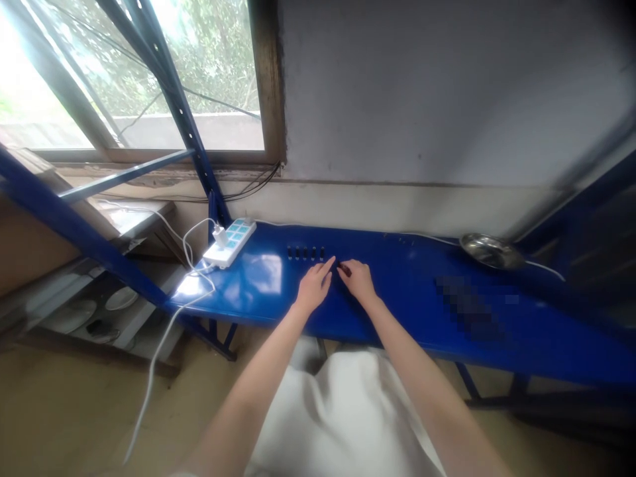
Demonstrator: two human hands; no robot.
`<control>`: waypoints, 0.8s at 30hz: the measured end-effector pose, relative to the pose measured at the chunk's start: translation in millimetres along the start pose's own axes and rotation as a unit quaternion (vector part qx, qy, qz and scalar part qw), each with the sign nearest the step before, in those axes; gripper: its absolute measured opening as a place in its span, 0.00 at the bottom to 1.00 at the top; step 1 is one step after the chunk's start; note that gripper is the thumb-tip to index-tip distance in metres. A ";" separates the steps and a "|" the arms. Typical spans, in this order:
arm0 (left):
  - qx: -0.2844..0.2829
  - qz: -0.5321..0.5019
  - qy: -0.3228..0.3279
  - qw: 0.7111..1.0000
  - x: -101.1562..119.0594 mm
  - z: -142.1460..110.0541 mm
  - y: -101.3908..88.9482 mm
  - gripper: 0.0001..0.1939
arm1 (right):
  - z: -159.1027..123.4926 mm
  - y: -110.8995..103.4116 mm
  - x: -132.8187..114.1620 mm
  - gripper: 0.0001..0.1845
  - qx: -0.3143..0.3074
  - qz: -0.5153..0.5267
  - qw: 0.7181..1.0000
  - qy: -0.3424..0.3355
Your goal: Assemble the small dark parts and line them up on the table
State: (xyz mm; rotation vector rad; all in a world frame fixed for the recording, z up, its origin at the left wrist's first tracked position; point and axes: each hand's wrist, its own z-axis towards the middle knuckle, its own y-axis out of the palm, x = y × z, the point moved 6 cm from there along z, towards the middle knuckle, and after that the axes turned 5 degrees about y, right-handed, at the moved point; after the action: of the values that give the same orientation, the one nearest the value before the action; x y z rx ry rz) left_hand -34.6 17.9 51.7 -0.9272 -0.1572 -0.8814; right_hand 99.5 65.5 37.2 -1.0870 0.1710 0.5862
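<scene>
Side by side over the blue tabletop point(407, 291), my two hands meet near its middle. My left hand point(314, 286) has its index finger stretched out and its thumb apart, with nothing visible in it. The fingers of my right hand point(360, 281) are closed in a pinch at a small dark piece point(340, 264), too small to name and partly covered by the fingertips. Just beyond my left hand, several small black pieces point(305, 253) stand in an evenly spaced row.
A white power strip point(229, 244) with a plugged-in charger lies at the left end, its cable point(154, 368) hanging down. To the right are a round metal dish point(489, 250) and a blurred-out dark item point(470, 308). Tiny bits point(405, 240) lie near the back edge.
</scene>
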 end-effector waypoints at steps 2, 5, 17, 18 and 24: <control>-0.019 0.029 0.022 0.999 2.1 -0.5 4.1 0.20 | -7.7 -1.0 -10.0 0.10 0.007 -0.028 0.999 -0.045; -0.023 0.051 0.025 0.998 -0.4 -2.1 7.9 0.18 | -13.3 -0.4 -16.3 0.10 0.001 -0.054 0.995 -0.084; 0.077 0.039 -0.031 0.996 -13.0 -4.9 2.0 0.13 | -13.2 1.1 -7.9 0.18 -0.005 -0.031 0.999 0.005; 0.082 0.037 -0.027 0.996 -12.2 -4.9 1.2 0.13 | -13.2 0.9 -7.5 0.18 -0.004 -0.034 0.999 0.009; 0.090 0.031 -0.029 0.995 -12.2 -5.5 0.8 0.13 | -13.7 2.6 -6.8 0.18 -0.001 -0.052 0.999 -0.004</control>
State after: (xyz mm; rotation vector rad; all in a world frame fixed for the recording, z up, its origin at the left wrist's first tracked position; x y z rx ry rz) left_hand -43.3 21.3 42.1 -0.7861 -0.2517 -0.7698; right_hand 94.5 51.9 31.6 -1.0883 0.1050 0.4972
